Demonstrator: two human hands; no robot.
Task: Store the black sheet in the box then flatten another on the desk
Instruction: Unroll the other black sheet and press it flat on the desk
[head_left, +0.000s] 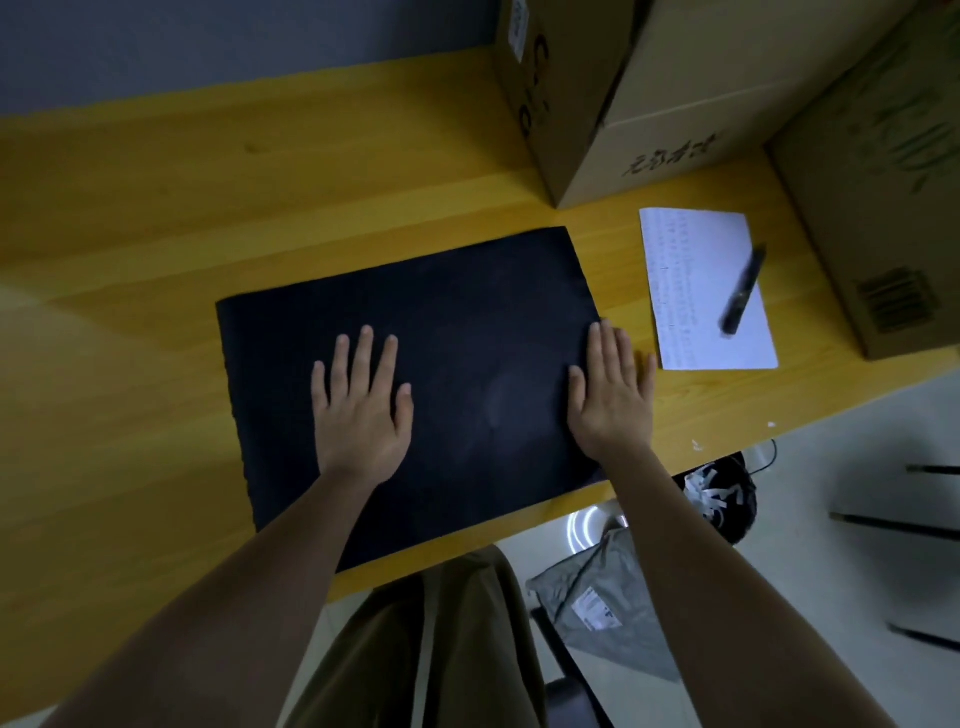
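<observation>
A large black sheet (457, 332) lies flat on the yellow wooden desk (156, 234), its near corner reaching the desk's front edge. My left hand (363, 410) rests palm down on the sheet's middle left, fingers spread. My right hand (613, 395) lies palm down on the sheet's right edge, its outer fingers over the bare wood. Neither hand grips anything. Cardboard boxes stand at the back right: one (675, 104) behind the sheet, another (883, 208) at the far right.
A white printed paper (691, 322) with a black pen (743, 291) on it lies right of the sheet. Below the desk edge are my trousers, a grey parcel bag (608, 608), a dark bin (722, 493) and black chair legs.
</observation>
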